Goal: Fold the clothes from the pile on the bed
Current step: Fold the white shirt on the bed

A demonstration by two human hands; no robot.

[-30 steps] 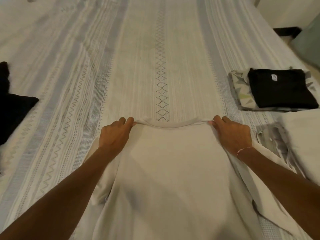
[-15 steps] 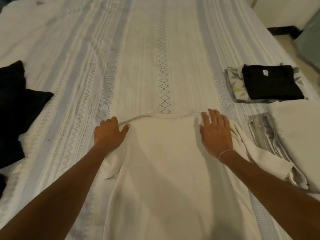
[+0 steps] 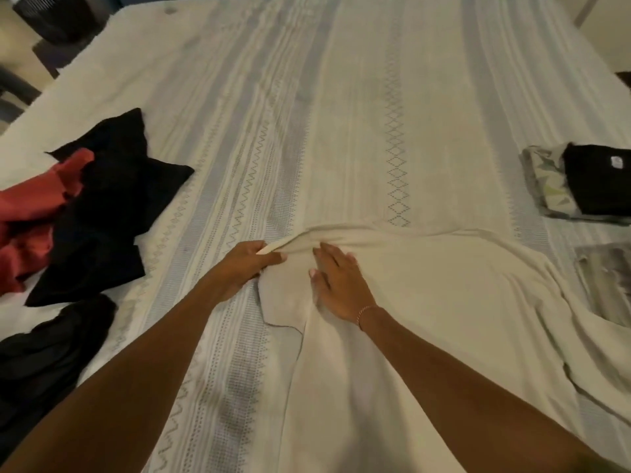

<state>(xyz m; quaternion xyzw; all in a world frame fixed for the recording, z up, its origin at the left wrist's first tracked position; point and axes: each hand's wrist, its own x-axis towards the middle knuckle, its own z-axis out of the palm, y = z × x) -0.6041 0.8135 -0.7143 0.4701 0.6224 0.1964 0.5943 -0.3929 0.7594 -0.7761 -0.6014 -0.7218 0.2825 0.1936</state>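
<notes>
A cream T-shirt [image 3: 426, 302] lies spread on the striped bedspread [image 3: 341, 114], collar away from me. My left hand [image 3: 244, 264] pinches the shirt's left shoulder edge between thumb and fingers. Just to its right, my right hand [image 3: 336, 285] presses flat on the cloth with straight fingers. The shirt's left sleeve lies beneath and between the two hands. An unfolded pile of black clothes [image 3: 102, 213] and a red garment [image 3: 34, 213] sits at the left.
A folded black garment [image 3: 597, 179] rests on a folded patterned one [image 3: 543, 179] at the right edge. Below them lies a grey folded piece [image 3: 607, 281]. More black cloth [image 3: 44, 356] lies at the lower left. A dark object [image 3: 61, 15] stands off the bed's far left corner.
My right hand has crossed from the right shoulder to the left shoulder area. My left hand went from resting flat to pinching the shoulder edge. The view turned left, showing the pile.
</notes>
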